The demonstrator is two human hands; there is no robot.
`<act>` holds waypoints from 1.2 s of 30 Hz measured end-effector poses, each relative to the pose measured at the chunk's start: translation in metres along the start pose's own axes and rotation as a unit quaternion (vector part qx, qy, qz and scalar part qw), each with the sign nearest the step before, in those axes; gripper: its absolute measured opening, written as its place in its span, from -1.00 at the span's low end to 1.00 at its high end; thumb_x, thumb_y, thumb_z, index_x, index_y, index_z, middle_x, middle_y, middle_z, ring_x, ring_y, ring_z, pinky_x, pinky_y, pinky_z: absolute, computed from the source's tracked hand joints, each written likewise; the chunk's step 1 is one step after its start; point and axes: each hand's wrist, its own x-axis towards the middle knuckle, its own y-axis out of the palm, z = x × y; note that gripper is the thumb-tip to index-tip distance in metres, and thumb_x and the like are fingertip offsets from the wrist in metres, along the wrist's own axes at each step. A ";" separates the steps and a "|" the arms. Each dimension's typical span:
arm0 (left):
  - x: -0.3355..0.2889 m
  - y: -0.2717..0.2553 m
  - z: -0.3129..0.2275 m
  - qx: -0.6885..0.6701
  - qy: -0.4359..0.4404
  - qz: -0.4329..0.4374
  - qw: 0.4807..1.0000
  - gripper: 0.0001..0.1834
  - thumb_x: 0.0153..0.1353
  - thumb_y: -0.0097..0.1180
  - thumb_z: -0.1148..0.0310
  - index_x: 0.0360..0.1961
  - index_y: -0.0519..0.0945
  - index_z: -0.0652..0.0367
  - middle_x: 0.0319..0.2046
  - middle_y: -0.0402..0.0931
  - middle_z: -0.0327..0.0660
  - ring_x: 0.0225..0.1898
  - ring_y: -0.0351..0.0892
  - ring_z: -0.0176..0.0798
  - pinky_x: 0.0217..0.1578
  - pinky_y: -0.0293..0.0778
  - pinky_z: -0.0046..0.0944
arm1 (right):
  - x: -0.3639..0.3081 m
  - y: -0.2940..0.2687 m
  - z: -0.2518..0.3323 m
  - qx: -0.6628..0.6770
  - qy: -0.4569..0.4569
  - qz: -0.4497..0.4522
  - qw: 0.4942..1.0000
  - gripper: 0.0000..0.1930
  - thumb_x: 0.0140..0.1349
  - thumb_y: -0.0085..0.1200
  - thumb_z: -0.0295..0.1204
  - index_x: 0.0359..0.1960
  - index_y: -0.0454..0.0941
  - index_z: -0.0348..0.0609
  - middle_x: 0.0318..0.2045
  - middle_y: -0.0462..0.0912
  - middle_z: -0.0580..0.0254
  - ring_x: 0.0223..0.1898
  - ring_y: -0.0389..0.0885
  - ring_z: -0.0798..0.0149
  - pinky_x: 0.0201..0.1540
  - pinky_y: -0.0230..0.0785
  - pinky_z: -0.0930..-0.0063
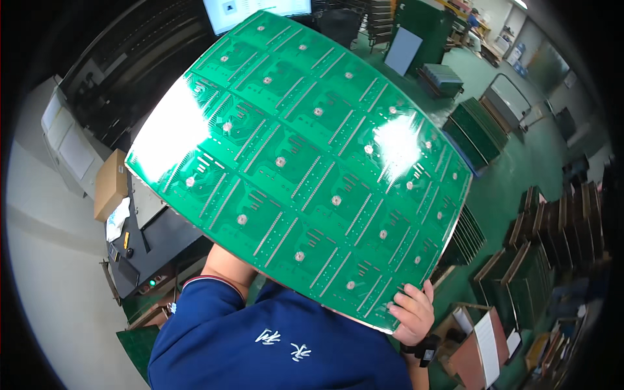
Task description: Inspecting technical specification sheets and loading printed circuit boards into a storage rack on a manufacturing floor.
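I hold up a large green circuit-board panel (305, 162), tilted in front of me and filling the middle of the view. It carries a grid of many identical small circuits, and two bright glare patches lie on it. My right hand (413, 315), with a black wrist strap, grips the panel's lower right edge, fingers curled over the front. My left forearm (224, 266), in a blue sleeve, runs up behind the panel's lower left edge. The left hand itself is hidden behind the panel.
A black workbench (162, 240) with a cardboard box (110, 185) stands at the left. A monitor (257, 10) glows at the top. Stacks of green boards (478, 130) and racks of brown boards (559, 234) crowd the green floor on the right.
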 end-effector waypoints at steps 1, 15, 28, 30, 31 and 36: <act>-0.003 0.000 0.010 -0.007 -0.020 -0.003 1.000 -0.34 0.26 -0.26 -0.12 0.23 0.16 0.12 0.16 0.23 -0.05 0.13 0.28 -0.06 0.10 0.22 -0.02 | -0.001 -0.012 0.002 0.052 0.027 -0.023 0.998 -0.78 -0.08 0.25 -0.35 -0.37 0.54 -0.04 -0.28 0.61 0.25 -0.08 0.54 0.11 0.20 0.07 0.02; 0.018 -0.039 0.109 0.439 -0.100 -0.247 0.858 -0.25 0.27 -0.34 -0.18 0.27 0.05 0.18 0.23 0.07 -0.01 0.26 0.06 -0.10 0.22 0.03 -0.04 | -0.100 -0.088 -0.017 0.185 0.241 -0.461 0.834 -0.85 0.22 -0.05 -0.37 -0.34 0.48 -0.17 -0.43 0.54 0.16 -0.32 0.46 0.23 0.02 0.25 0.22; 0.138 -0.179 0.194 0.369 -0.254 -0.300 0.842 -0.41 0.14 -0.15 -0.30 -0.24 0.36 0.07 -0.28 0.30 -0.26 -0.11 0.30 -0.25 0.00 0.20 -0.19 | -0.070 -0.030 -0.099 0.077 0.416 -0.494 0.759 -0.80 0.24 0.02 -0.35 -0.37 0.47 -0.27 -0.36 0.54 0.16 -0.28 0.46 0.33 -0.15 0.28 0.50; 0.151 -0.182 0.191 0.378 -0.270 -0.305 0.831 -0.43 0.16 -0.13 -0.27 -0.24 0.38 0.07 -0.26 0.33 -0.23 -0.12 0.32 -0.23 0.00 0.20 -0.17 | -0.057 -0.020 -0.114 0.069 0.432 -0.481 0.760 -0.75 0.22 0.06 -0.28 -0.36 0.46 -0.25 -0.36 0.52 0.20 -0.29 0.45 0.34 -0.15 0.27 0.50; 0.154 -0.182 0.190 0.388 -0.271 -0.297 0.829 -0.44 0.17 -0.12 -0.25 -0.23 0.39 0.07 -0.24 0.35 -0.22 -0.12 0.33 -0.23 0.00 0.21 -0.17 | -0.056 -0.019 -0.123 0.067 0.436 -0.477 0.760 -0.75 0.22 0.06 -0.28 -0.36 0.46 -0.25 -0.36 0.52 0.20 -0.29 0.45 0.34 -0.15 0.27 0.50; 0.164 -0.186 0.191 0.424 -0.334 -0.286 0.792 -0.42 0.18 -0.15 -0.24 -0.23 0.42 0.13 -0.15 0.42 -0.14 -0.07 0.33 -0.19 0.05 0.18 -0.16 | -0.058 -0.037 -0.155 0.052 0.454 -0.443 0.771 -0.59 0.25 -0.05 -0.09 -0.23 0.42 -0.26 -0.29 0.50 0.17 -0.21 0.45 0.29 -0.07 0.27 0.44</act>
